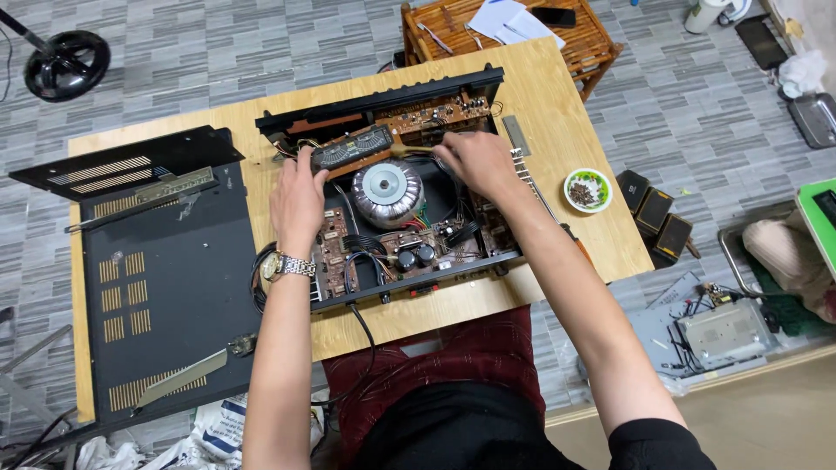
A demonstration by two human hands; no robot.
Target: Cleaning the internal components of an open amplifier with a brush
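Observation:
An opened black amplifier chassis (409, 277) lies on a light wooden table (557, 130), its brown circuit boards and a round silver transformer (386, 191) exposed. My left hand (297, 197), with a metal wristwatch, grips the left end of a loose brown display board (353, 148) near the front panel. My right hand (475, 162) holds the right side of that board area, fingers curled over the wiring beside the transformer. What the right fingers pinch is hidden.
The removed black cover (174, 287) with vent slots lies at the table's left. A small bowl of screws (588, 190) sits at the right edge. A bamboo stool (505, 35) with papers stands behind. Another opened device (718, 331) and small black boxes (653, 213) lie on the floor.

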